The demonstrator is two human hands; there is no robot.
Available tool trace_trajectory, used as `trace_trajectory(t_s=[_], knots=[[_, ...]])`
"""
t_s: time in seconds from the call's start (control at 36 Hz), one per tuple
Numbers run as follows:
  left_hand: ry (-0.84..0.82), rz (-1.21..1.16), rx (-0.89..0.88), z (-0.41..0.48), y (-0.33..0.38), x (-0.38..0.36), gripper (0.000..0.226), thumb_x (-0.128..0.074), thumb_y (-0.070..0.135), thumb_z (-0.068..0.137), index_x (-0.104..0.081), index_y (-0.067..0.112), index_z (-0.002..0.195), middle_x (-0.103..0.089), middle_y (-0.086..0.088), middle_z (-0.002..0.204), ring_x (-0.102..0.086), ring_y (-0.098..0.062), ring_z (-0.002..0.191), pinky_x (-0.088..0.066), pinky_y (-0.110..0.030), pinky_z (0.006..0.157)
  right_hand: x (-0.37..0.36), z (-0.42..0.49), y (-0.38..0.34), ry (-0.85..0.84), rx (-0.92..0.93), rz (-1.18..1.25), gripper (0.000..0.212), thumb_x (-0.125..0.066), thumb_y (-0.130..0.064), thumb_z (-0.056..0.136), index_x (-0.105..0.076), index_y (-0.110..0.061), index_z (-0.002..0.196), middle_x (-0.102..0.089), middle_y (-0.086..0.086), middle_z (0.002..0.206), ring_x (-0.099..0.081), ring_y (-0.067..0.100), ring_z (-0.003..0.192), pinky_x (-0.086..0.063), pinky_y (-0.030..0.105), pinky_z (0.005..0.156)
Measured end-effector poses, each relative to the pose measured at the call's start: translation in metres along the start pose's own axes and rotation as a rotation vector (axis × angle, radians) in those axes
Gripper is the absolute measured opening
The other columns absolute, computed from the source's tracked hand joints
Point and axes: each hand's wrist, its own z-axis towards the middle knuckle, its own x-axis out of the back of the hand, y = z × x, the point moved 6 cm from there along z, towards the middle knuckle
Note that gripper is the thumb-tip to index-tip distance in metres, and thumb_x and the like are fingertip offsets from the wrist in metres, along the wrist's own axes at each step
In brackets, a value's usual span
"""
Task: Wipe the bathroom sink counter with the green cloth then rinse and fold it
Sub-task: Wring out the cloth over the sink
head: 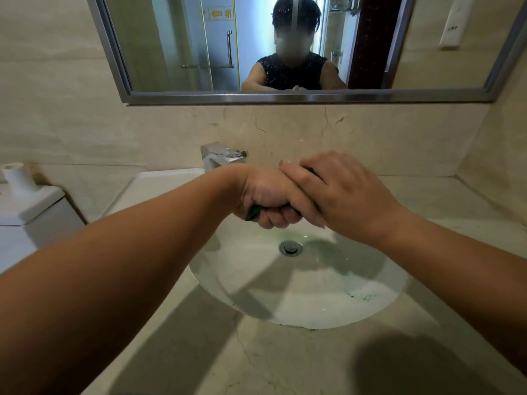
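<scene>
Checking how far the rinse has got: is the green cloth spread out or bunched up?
Bunched up. Both hands squeeze the green cloth over the sink; only small green bits poke out from the left hand and right hand.

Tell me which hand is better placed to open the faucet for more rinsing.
Probably the left hand. Both hands are clenched on the green cloth above the basin, but the faucet stands just behind the left wrist, while the right hand sits farther from it.

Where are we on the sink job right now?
Wiping looks finished: green specks lie in the basin. In hand: left hand and right hand squeeze the green cloth above the drain, seemingly wringing it. Folding remains.
</scene>
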Motion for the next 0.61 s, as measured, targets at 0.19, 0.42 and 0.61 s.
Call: trace_trajectory(t_s=[0.19, 0.42, 0.61], knots=[[0.512, 0.287, -0.034, 0.018, 0.006, 0.009, 0.028, -0.068, 0.008, 0.085, -0.047, 0.011, 0.067, -0.046, -0.009, 0.063, -0.034, -0.019, 0.045, -0.026, -0.022, 0.043, -0.025, 0.005, 0.015, -0.428, -0.31, -0.017, 0.019, -0.065, -0.013, 0.085, -0.05, -0.018, 0.095, -0.051, -0.001, 0.076, -0.047, 0.03, 0.059, -0.037, 0.034, 0.051], [0.723, 0.956, -0.084, 0.031, 0.013, 0.011, 0.03, -0.054, 0.013, 0.098, -0.05, 0.013, 0.069, -0.043, 0.0, 0.065, -0.038, -0.02, 0.056, -0.023, -0.031, 0.047, -0.048, -0.002, 0.019, -0.703, -0.577, 0.134, 0.013, -0.055, -0.006, 0.083, -0.056, -0.018, 0.078, -0.053, 0.0, 0.065, -0.05, 0.021, 0.056, -0.037, 0.028, 0.051], [0.789, 1.061, -0.067, 0.038, 0.01, 0.015, 0.019, -0.052, 0.007, 0.093, -0.068, 0.012, 0.102, -0.051, 0.002, 0.072, -0.049, -0.021, 0.061, -0.032, -0.03, 0.049, -0.073, -0.011, 0.028, -0.742, -0.65, 0.338, 0.01, -0.06, -0.007, 0.078, -0.057, -0.009, 0.069, -0.057, 0.009, 0.061, -0.047, 0.026, 0.053, -0.034, 0.032, 0.05]])
